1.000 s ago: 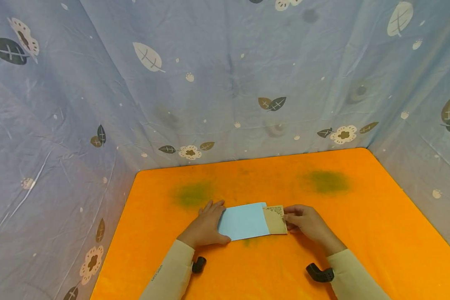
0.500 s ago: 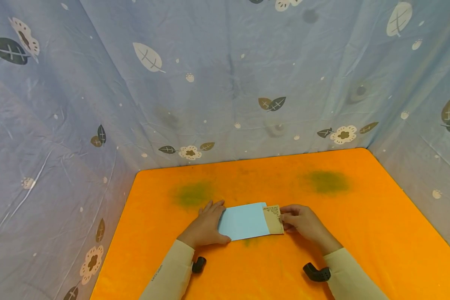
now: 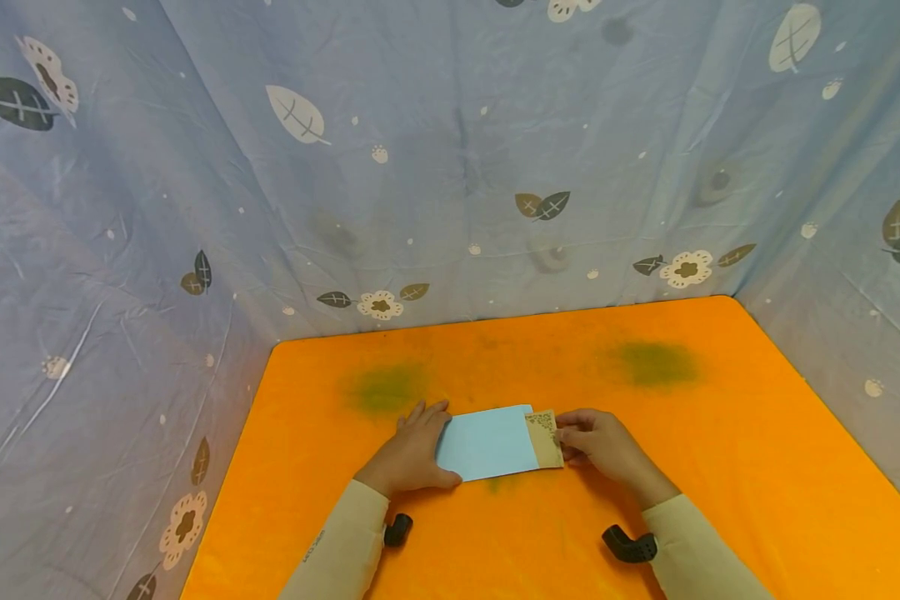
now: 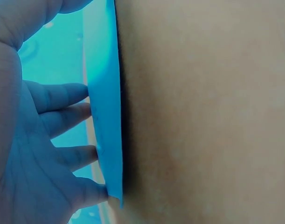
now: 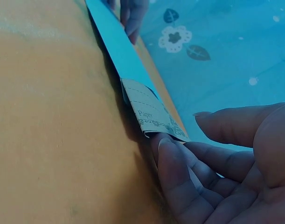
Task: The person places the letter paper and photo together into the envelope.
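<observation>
A light blue envelope (image 3: 487, 443) lies lengthwise near the middle of the orange table. My left hand (image 3: 412, 454) holds its left end, the thumb at the near edge and spread fingers at the far edge. From the envelope's right end sticks out a tan paper card (image 3: 545, 439) with a dark ornamental border; the rest of it is hidden inside. In the right wrist view the word "Paper" shows on the card (image 5: 147, 107). My right hand (image 3: 603, 446) has curled fingers at the card's outer end, with the thumb above them.
The orange table (image 3: 540, 350) has two greenish smudges towards the back. A blue curtain (image 3: 450, 167) with leaves and flowers hangs behind it and along both sides. Black curved pieces, one (image 3: 630, 546) by the right sleeve and one (image 3: 398, 530) by the left, sit at my wrists.
My right hand has shifted a little to the left with the card, and less of the card shows outside the envelope. The left hand and the envelope have stayed put.
</observation>
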The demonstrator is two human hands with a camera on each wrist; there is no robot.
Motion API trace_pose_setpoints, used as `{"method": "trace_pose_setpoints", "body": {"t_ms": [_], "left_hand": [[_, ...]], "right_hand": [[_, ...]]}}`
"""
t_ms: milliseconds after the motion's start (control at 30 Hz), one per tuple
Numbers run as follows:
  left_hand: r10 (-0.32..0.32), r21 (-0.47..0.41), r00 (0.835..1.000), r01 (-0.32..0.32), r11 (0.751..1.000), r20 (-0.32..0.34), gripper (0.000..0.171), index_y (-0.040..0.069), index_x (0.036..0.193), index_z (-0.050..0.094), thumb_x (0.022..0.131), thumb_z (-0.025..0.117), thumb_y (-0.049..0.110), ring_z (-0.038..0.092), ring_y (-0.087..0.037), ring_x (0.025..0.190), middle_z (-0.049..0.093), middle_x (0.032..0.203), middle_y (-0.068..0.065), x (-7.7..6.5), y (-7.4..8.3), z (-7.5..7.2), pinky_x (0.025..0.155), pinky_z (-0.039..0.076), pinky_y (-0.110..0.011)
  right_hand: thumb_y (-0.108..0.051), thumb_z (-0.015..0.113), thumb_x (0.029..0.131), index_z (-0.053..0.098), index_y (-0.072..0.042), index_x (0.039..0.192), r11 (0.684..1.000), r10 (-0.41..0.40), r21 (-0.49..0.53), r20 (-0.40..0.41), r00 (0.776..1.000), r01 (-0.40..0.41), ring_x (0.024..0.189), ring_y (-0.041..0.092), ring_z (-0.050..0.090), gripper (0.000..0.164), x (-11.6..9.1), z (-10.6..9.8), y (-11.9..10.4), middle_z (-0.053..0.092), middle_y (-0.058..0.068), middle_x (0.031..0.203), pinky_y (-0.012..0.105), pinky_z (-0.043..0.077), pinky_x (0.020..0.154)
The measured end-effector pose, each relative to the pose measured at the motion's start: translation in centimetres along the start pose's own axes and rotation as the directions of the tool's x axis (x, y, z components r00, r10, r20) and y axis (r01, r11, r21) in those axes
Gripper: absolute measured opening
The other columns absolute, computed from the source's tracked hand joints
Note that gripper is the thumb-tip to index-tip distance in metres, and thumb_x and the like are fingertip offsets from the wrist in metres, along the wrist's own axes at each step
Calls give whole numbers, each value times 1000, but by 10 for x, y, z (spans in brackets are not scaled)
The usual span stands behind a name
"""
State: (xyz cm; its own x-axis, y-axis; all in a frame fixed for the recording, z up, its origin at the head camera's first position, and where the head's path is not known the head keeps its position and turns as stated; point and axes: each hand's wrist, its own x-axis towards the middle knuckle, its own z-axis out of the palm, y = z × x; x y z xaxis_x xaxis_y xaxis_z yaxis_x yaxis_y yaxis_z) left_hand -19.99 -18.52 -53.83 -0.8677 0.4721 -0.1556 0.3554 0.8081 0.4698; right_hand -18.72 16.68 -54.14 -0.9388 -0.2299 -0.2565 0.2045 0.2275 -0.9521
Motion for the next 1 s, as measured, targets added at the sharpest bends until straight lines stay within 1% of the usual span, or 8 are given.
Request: {"method": "trace_pose_setpoints", "body": {"t_ms": [200, 567, 833, 1000], "left_hand": [[2, -10, 1000, -2, 1000, 2, 103, 5, 163, 46, 82, 90, 51, 14, -45, 163, 27, 177, -10, 0, 0, 0, 122, 16, -75], [9, -2, 1000, -9, 1000, 6, 103, 5, 163, 46, 83, 90, 51, 14, -46, 162, 26, 177, -11, -1, 1, -1, 123, 16, -74], [7, 2, 1000, -7, 1000, 10, 102, 5, 164, 46, 83, 89, 51, 14, -46, 162, 26, 177, -10, -1, 1, -2, 123, 16, -75], [6, -8, 1000, -6, 1000, 8, 103, 4, 164, 46, 83, 89, 51, 14, -47, 162, 27, 177, -11, -1, 2, -3, 122, 16, -75]], "right_hand": [[-8, 64, 110, 59, 16, 143, 1000, -4, -4, 13, 1000, 4, 88, 31, 72, 41, 0, 2, -1, 74, 14, 105, 38, 64, 76], [-7, 62, 111, 58, 16, 143, 1000, -18, -1, 34, 999, 18, 88, 31, 71, 40, 2, 6, -2, 73, 14, 105, 39, 63, 77], [-8, 64, 110, 58, 16, 144, 1000, -23, -8, 39, 999, 23, 88, 31, 71, 41, 4, 9, 0, 74, 13, 106, 39, 63, 77], [-8, 64, 111, 59, 16, 144, 1000, -23, 8, 43, 999, 23, 88, 31, 71, 41, 4, 12, -2, 74, 15, 107, 38, 63, 77]]}}
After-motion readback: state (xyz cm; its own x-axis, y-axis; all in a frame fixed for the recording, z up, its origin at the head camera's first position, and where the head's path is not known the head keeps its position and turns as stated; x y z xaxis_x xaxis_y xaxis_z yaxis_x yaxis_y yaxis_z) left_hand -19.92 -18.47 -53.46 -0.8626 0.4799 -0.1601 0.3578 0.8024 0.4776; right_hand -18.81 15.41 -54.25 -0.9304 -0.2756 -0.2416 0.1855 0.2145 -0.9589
